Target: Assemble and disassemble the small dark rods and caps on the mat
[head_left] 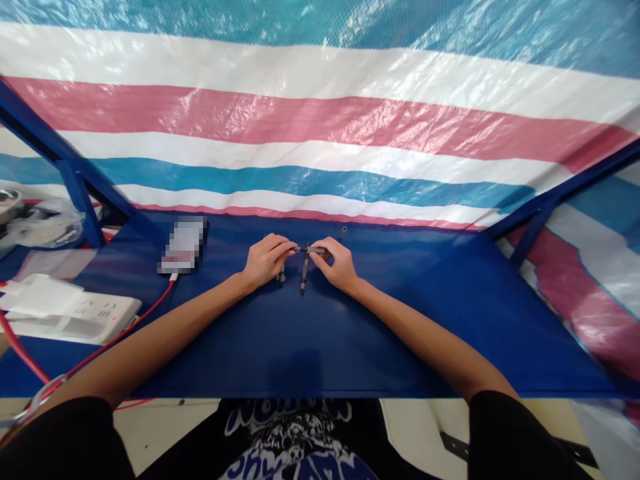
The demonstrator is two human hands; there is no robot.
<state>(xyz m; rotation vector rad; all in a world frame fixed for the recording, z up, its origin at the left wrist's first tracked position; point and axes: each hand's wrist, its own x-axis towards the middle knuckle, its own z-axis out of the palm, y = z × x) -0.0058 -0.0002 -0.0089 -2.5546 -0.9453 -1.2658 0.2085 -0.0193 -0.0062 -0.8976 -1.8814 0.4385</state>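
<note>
Over the blue table, my left hand (269, 259) is closed with its fingertips on the dark end of a slim pen (301, 249). My right hand (337, 265) pinches a grey tube-like part (316, 250) in line with that pen; whether the two parts are joined is too small to tell. Just below, between the hands, lies a dark pen with a clear barrel (304, 275). Another pen (281, 275) shows partly from under my left hand. Behind my right hand, a grey tube end (343, 231) sticks out, the rest hidden.
At the left lie a phone (184, 245) with a red cable (163, 298) and a white power strip (107, 310). Blue frame bars (83, 203) rise at both sides. A striped plastic sheet (320, 120) hangs behind the blue table (320, 347).
</note>
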